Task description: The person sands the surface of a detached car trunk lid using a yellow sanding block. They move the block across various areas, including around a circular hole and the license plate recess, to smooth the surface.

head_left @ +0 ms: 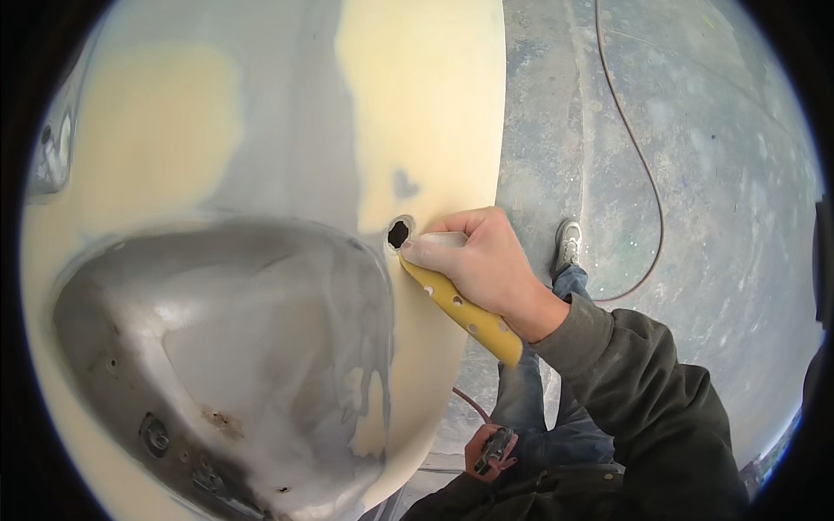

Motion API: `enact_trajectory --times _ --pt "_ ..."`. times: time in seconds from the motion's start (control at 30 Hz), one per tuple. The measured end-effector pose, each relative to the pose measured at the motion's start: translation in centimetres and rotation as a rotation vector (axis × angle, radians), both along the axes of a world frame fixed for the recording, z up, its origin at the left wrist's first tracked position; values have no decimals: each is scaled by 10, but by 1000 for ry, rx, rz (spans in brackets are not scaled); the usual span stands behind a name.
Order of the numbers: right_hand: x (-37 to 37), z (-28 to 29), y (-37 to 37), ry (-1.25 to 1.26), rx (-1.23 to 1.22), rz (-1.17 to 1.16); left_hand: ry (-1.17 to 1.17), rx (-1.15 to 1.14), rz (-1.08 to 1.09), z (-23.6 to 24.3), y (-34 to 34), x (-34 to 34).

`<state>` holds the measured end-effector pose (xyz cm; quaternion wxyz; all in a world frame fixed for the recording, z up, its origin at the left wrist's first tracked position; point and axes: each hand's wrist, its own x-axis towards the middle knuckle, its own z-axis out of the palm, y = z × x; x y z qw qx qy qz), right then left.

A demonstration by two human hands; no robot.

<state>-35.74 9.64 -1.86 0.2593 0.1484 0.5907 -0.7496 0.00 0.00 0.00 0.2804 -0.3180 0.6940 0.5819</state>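
My right hand [476, 260] is closed in a pinch on a folded strip of yellow sandpaper [458, 301] with punched holes. Its fingertips press at the rim of a small dark hole [399, 234] in the car body panel [426, 113], which is patched in cream and grey. The strip's free end hangs down below my palm. Lower down, near my legs, my left hand [476, 451] is wrapped round a dark metal air hose fitting [497, 447]. A reddish-brown hose runs up from that hand behind the panel's edge; the fitting's exact kind is too small to tell.
A deep headlight recess [252, 339] of bare grey metal, with small holes and rust spots, lies left of the hole. Another recess [56, 152] shows at the far left. A hose [647, 165] curves over the worn concrete floor [721, 217] near my shoe [568, 245].
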Motion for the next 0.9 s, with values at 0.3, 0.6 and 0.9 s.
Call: enact_trajectory --times 0.3,0.6,0.9 --pt "-8 10 13 41 75 120 82 -11 -25 8 8 -3" --pt "-12 12 7 371 443 -12 99 -19 6 16 13 -18" --pt "-6 18 5 310 482 10 88 -52 0 4 10 -5"
